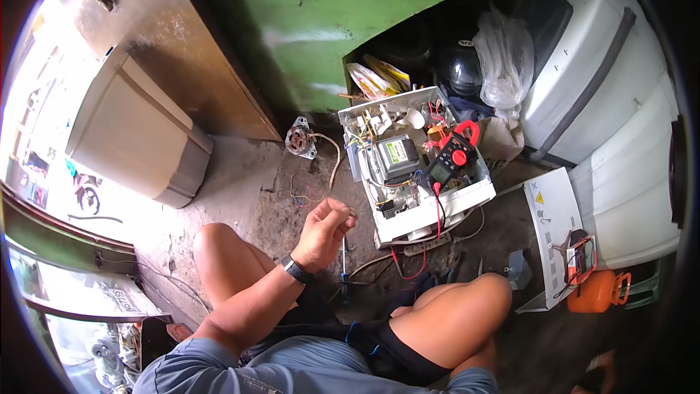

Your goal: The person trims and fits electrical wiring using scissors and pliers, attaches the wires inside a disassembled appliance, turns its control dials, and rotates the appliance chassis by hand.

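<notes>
My left hand [326, 233], wearing a dark wristwatch [297, 270], is raised over the floor in front of an opened white appliance [437, 214]. Its fingers are curled with the tips together; anything pinched between them is too small to make out. Just below it is a thin screwdriver [344, 275] with a blue handle. Inside the appliance's casing are a labelled metal box [398, 157], wires and circuit parts. A black and red clamp meter [449, 164] rests on the casing, with a red test lead [400, 267] hanging down. My right forearm [477, 365] drops beside my thigh, its hand hidden.
A small motor [300, 138] with a pale cable lies left of the appliance. To the right are a white panel [550, 226] with a warning label, an orange container [601, 292] and large white housings [583, 66]. A beige bin [131, 131] stands at the left.
</notes>
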A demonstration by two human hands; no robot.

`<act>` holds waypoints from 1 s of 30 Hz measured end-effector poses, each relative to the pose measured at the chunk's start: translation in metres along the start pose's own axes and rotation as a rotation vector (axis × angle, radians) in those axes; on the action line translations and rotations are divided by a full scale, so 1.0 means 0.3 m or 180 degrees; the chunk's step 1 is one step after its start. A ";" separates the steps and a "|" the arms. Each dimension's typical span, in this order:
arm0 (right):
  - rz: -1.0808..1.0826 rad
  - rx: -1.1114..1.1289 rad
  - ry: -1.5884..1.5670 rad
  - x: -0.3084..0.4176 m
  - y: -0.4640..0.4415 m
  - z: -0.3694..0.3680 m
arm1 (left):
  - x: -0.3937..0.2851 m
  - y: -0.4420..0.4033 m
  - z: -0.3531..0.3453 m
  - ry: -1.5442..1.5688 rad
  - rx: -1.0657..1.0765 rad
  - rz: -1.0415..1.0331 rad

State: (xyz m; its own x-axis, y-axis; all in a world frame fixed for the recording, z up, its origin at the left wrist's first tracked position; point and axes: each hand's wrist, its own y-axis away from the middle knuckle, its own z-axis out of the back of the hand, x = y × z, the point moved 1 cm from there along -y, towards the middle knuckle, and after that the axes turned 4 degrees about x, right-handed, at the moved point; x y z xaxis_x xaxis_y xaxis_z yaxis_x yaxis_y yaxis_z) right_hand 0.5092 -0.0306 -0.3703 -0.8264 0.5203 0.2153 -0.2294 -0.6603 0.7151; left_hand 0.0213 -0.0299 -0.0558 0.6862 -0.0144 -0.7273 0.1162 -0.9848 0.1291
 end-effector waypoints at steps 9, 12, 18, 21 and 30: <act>0.0829 0.0285 -0.1971 0.101 0.395 0.325 | -0.040 0.036 -0.074 -0.0258 0.0476 -0.0243; 0.1409 0.0154 -0.3019 0.149 0.642 0.509 | -0.033 0.034 -0.080 -0.0235 0.0670 -0.0347; 0.3216 -0.0209 -0.3570 0.307 1.074 0.746 | -0.021 0.047 -0.137 0.0107 0.1045 -0.0247; 0.2708 0.1412 -0.3156 0.516 1.268 0.611 | -0.038 0.063 -0.166 0.0218 0.1175 -0.0196; 0.2929 0.1997 -0.3189 0.818 1.304 0.231 | -0.059 0.092 -0.167 -0.0016 0.1334 -0.0292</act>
State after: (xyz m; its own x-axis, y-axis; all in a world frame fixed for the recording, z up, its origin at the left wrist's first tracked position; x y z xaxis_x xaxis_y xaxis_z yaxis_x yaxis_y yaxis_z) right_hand 0.2522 -0.1236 0.0084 0.1902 0.3798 0.9053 0.6280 -0.7559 0.1851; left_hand 0.0484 -0.0482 -0.0057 0.6829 0.0768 -0.7264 -0.1260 -0.9672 -0.2207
